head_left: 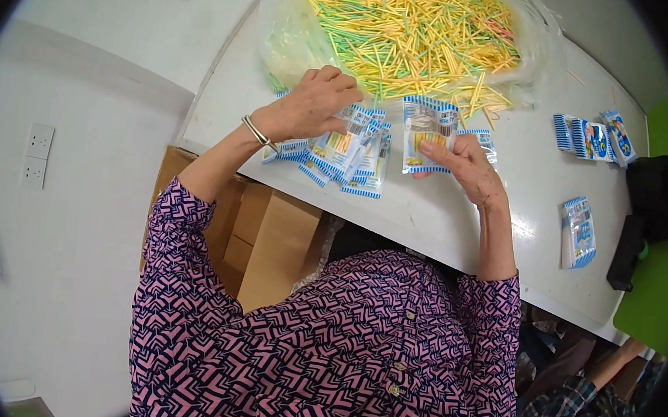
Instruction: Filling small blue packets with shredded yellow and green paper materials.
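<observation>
My right hand (471, 169) grips a small blue-and-white striped packet (430, 123) upright, thumb across its front. Through the packet's clear window yellowish sticks show. Another packet (480, 139) lies partly hidden behind that hand. To the left, my left hand (311, 107), with a bangle at the wrist, is over a heap of similar packets (347, 150) by the table edge. Its thumb stands apart from the bent fingers, and I see nothing held between them. Just beyond both hands a large clear plastic bag (289, 42) lies open, full of thin yellow, green and orange sticks (412, 37).
More packets lie on the white table (526, 193) at right: a small group (593, 140) and a stack (578, 234). Black objects (651, 196) rest by a green surface (651, 308). Below the table edge is a cardboard box (279, 243). Another person's arm (614, 364) shows at lower right.
</observation>
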Available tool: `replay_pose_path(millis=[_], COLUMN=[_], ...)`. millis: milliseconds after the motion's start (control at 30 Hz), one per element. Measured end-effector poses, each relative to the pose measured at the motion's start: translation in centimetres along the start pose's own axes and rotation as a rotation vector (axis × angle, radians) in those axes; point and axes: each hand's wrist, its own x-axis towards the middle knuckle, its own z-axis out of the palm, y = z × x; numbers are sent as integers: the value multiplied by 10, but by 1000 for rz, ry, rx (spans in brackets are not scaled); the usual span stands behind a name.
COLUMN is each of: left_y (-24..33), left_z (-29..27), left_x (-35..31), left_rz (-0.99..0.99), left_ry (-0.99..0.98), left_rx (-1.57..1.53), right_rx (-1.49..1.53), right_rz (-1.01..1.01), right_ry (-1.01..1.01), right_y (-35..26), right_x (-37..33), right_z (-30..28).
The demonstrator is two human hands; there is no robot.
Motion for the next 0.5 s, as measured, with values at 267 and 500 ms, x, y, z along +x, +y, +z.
replay_pose_path(millis=[267, 500], left_y=[-10, 2], left_z=[-7, -22], left_x=[1, 23], left_rz=[-74, -188], left_ry=[-60, -123], left_rx=[-100, -869], right_rx=[-77, 32], right_rz=[152, -100], right_ry=[31, -30], right_y=[10, 2], right_x=[8, 8], right_z=[16, 45])
